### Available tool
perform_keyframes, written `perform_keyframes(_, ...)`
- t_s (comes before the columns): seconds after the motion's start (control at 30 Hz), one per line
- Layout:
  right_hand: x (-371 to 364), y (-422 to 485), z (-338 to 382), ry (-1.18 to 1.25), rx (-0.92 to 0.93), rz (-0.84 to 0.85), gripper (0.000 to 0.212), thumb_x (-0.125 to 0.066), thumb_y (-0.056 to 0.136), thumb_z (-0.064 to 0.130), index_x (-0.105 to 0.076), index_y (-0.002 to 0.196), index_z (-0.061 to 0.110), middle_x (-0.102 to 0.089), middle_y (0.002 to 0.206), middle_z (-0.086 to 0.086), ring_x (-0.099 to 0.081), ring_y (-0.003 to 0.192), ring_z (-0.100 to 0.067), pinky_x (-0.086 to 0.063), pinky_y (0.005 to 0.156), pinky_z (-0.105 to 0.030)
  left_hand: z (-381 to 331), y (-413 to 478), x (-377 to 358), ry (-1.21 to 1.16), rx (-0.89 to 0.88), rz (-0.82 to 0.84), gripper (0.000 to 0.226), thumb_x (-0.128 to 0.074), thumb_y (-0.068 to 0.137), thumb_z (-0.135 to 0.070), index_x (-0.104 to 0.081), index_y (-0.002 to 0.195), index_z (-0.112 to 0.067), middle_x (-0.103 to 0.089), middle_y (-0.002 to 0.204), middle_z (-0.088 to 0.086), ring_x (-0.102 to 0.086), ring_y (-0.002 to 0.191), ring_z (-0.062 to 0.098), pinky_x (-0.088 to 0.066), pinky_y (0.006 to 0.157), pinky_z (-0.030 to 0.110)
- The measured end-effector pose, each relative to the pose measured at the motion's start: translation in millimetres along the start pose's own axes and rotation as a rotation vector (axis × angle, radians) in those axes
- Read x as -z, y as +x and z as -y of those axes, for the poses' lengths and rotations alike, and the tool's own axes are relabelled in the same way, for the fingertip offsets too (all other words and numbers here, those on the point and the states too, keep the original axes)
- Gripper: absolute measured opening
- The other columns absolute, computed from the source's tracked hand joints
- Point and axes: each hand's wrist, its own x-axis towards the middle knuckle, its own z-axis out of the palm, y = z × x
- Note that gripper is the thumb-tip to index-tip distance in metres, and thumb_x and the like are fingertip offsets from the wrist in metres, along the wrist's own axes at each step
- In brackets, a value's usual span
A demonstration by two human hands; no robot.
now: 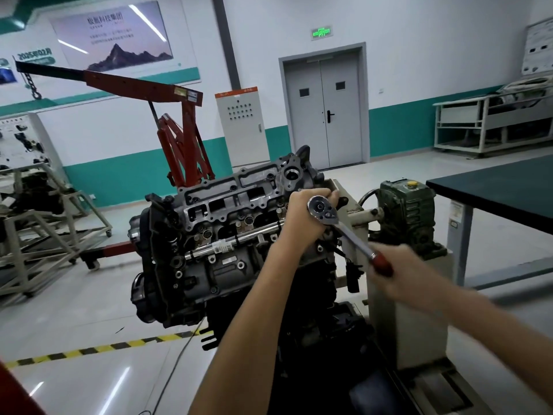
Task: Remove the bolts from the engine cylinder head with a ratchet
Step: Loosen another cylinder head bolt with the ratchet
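We're mid-turn on a bolt: left hand (pixel 308 212) cups the ratchet (pixel 344 232) head at the right end of the cylinder head (pixel 233 202), right hand (pixel 398 271), blurred, clamped on the red grip. The bolt itself is hidden. Next we judge another swing, keeping the socket seated.

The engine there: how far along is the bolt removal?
Done: the cylinder head is already open on top, no cover on it. In hand: the left hand steadies the ratchet head at the engine's right end while the right hand, blurred, grips its red handle. Left: bolts already removed can't be counted from here.
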Motion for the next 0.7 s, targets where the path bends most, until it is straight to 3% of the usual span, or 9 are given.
perform_keyframes(0.07,32,13,-8,-0.218,0.062,0.040,0.014,-0.062,0.081,0.006,-0.055,0.082,0.018,-0.057,0.063,0.007,-0.057,0.053,-0.004,-0.045,0.052,-0.012,1,3,8,0.075,-0.029,0.114,0.048,-0.060,0.093,-0.012,-0.038,0.050,-0.006,-0.035,0.048,0.000,-0.028,0.047,0.014,-0.026,0.048,0.024)
perform_keyframes(0.13,39,18,-10,-0.284,0.071,-0.001,0.010,-0.062,0.081,0.010,-0.057,0.087,0.017,-0.059,0.065,0.005,-0.057,0.054,-0.005,-0.044,0.055,-0.013,1,3,7,0.041,-0.013,0.092,0.048,-0.059,0.094,-0.013,-0.042,0.052,0.001,-0.036,0.048,0.003,-0.029,0.047,0.015,-0.026,0.047,0.026)
perform_keyframes(0.2,17,9,-4,-0.133,-0.006,-0.032,0.016,-0.062,0.081,0.006,-0.056,0.085,0.020,-0.058,0.066,-0.001,-0.055,0.055,-0.010,-0.046,0.056,-0.020,1,-1,-2,-0.028,0.025,-0.051,0.049,-0.056,0.096,-0.013,-0.044,0.053,0.005,-0.039,0.048,0.009,-0.033,0.047,0.017,-0.027,0.048,0.029)
perform_keyframes(0.3,-47,-12,23,0.195,-0.133,-0.189,0.018,-0.062,0.077,0.001,-0.052,0.073,0.015,-0.049,0.055,0.002,-0.044,0.045,-0.006,-0.036,0.046,-0.017,1,-3,-19,-0.085,0.070,-0.270,0.049,-0.052,0.098,-0.011,-0.042,0.054,0.009,-0.040,0.048,0.018,-0.034,0.048,0.018,-0.028,0.047,0.035)
perform_keyframes(0.37,-83,-12,47,0.473,-0.203,-0.234,0.022,-0.059,0.079,0.000,-0.048,0.071,0.018,-0.046,0.051,0.002,-0.042,0.036,-0.004,-0.034,0.040,-0.015,1,0,-22,-0.027,0.090,-0.336,0.048,-0.052,0.097,-0.011,-0.042,0.054,0.009,-0.041,0.050,0.024,-0.033,0.049,0.018,-0.030,0.046,0.036)
perform_keyframes(0.43,-102,-8,60,0.601,-0.207,-0.246,0.022,-0.055,0.081,-0.001,-0.048,0.073,0.017,-0.048,0.050,-0.002,-0.043,0.031,-0.006,-0.035,0.036,-0.017,0,1,-20,0.005,0.068,-0.333,0.048,-0.052,0.097,-0.009,-0.041,0.054,0.009,-0.040,0.050,0.023,-0.033,0.049,0.018,-0.030,0.046,0.035)
perform_keyframes(0.57,-61,-9,31,0.298,-0.135,-0.202,0.030,-0.058,0.076,-0.005,-0.047,0.065,0.020,-0.045,0.050,0.003,-0.041,0.040,-0.006,-0.031,0.040,-0.011,0,-1,-9,-0.035,0.016,-0.132,0.048,-0.055,0.096,-0.010,-0.040,0.052,-0.002,-0.038,0.049,0.005,-0.031,0.046,0.008,-0.025,0.046,0.025)
perform_keyframes(0.7,26,8,-3,-0.191,0.034,-0.012,0.016,-0.063,0.079,0.002,-0.056,0.084,0.016,-0.052,0.059,0.009,-0.051,0.048,-0.004,-0.044,0.049,-0.013,2,4,5,0.063,0.001,0.103,0.047,-0.059,0.093,-0.011,-0.040,0.051,-0.013,-0.036,0.047,-0.005,-0.029,0.044,0.006,-0.026,0.047,0.018)
